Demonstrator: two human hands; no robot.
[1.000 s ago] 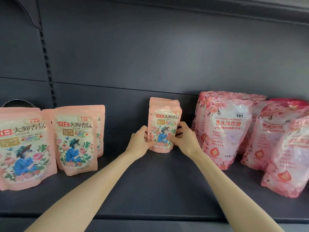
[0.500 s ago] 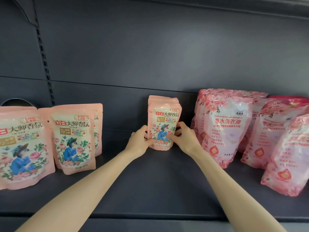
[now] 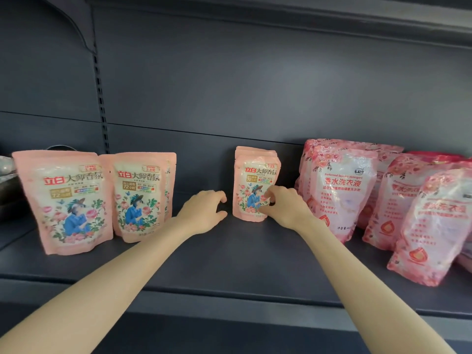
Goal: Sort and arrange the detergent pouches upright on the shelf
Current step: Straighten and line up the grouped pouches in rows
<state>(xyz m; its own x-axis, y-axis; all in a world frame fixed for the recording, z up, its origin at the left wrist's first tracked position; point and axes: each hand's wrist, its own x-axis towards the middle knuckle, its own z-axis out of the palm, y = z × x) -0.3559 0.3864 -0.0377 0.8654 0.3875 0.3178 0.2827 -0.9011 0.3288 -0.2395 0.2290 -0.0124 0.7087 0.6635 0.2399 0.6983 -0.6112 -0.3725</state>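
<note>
Detergent pouch (image 3: 251,180) stands upright, far centre of shelf (image 3: 229,264), second pouch (image 3: 252,150) directly behind it. Right hand (image 3: 283,208) pinches its lower right edge. Left hand (image 3: 204,213) just left, apart, loosely curled, holding nothing. Larger pink bags (image 3: 342,190) at right.

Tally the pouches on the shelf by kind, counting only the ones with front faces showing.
Peach stand-up pouches with a blue-dressed figure: 3
Pink rose-print translucent bags: 3
Total: 6; others tucked behind, count unclear.
</note>
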